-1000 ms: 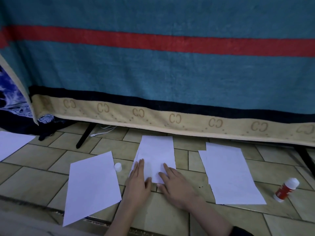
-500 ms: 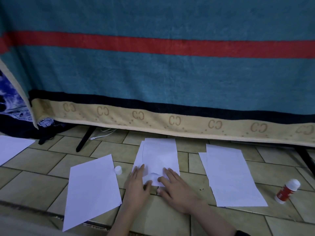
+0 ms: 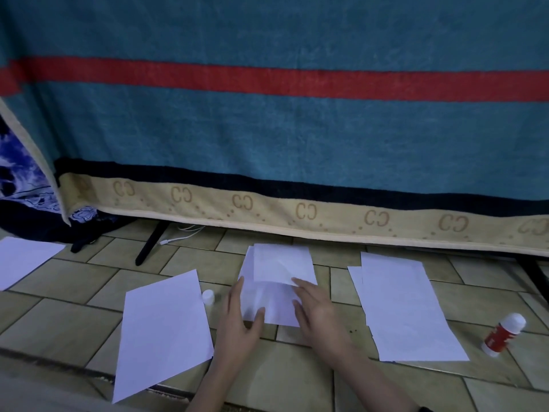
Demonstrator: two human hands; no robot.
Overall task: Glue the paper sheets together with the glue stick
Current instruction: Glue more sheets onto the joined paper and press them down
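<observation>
Two white paper sheets [image 3: 279, 272] lie stacked on the tiled floor in front of me. The upper sheet is pushed back, so the near part of the lower sheet [image 3: 274, 304] shows. My left hand [image 3: 237, 322] rests flat on the lower sheet's near left corner. My right hand [image 3: 318, 316] reaches forward with straight fingers touching the upper sheet's near edge. The red and white glue stick [image 3: 503, 334] lies on the floor far to the right, away from both hands. A small white cap [image 3: 208, 296] stands left of the stack.
A single sheet [image 3: 163, 331] lies at an angle on the left, and a stack of sheets [image 3: 407, 307] lies on the right. Another sheet [image 3: 23, 260] is at the far left. A teal blanket [image 3: 282, 138] hangs behind, with black legs and a white cable under it.
The upper sheet's near edge has moved away from me, uncovering the lower sheet. My right hand followed it forward. My left hand stayed on the lower sheet.
</observation>
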